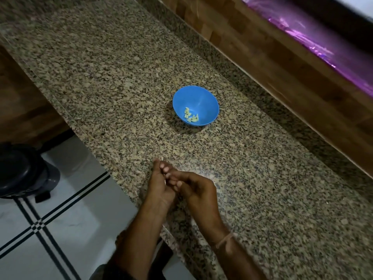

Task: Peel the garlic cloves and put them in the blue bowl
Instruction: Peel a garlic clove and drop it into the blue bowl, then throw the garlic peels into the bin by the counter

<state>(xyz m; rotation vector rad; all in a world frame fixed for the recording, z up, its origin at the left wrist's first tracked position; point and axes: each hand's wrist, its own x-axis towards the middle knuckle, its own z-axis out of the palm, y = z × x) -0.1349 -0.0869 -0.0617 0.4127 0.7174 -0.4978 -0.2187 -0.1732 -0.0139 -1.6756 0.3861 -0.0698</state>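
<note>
Pressed together, left hand (161, 185) and right hand (198, 188) — pinching what, I can't tell. I'd peel slowly — blue bowl (201, 98) at twelve o'clock.

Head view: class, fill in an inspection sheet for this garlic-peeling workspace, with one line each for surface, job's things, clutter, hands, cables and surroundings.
Surface: speckled granite countertop, dimly lit.
Job's things: blue bowl upright on the countertop, with several peeled cloves lying inside it; no unpeeled garlic seen.
Clutter: nothing seen.
Grippers: left hand and right hand meet over the countertop's near edge, fingers touching; whether either grip holds a clove cannot be told.
Cables: nothing seen.
Surroundings: wooden wall panel behind the countertop, purple sheet above it, tiled floor to the left with a dark round object on it.
</note>
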